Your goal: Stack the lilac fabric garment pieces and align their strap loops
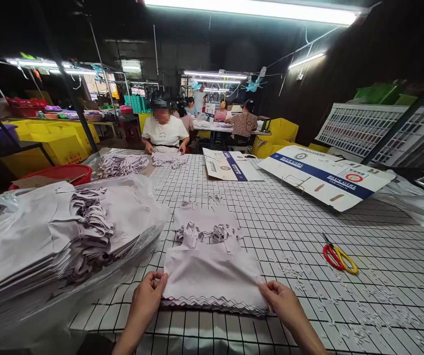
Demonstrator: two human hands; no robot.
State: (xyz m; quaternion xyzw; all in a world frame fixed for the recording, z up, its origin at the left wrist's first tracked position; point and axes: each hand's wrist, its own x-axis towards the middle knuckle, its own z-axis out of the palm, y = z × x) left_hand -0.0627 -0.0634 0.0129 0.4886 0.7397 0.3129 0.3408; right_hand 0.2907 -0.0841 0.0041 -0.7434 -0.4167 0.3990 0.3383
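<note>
A neat stack of pale lilac fabric pieces (pixel 212 268) with scalloped edges lies in front of me on the grid-patterned table (pixel 293 217). My left hand (pixel 148 296) pinches the stack's near left corner. My right hand (pixel 282 301) grips the near right corner, fingers closed on the edge. Ruffled straps sit at the stack's far end.
A big plastic bag of the same fabric pieces (pixel 59 236) fills the left side. Red-and-yellow scissors (pixel 339 257) lie to the right among small scraps. Flattened cartons (pixel 326 175) lie farther back. A person in a white shirt (pixel 164 133) works at the table's far end, with others behind.
</note>
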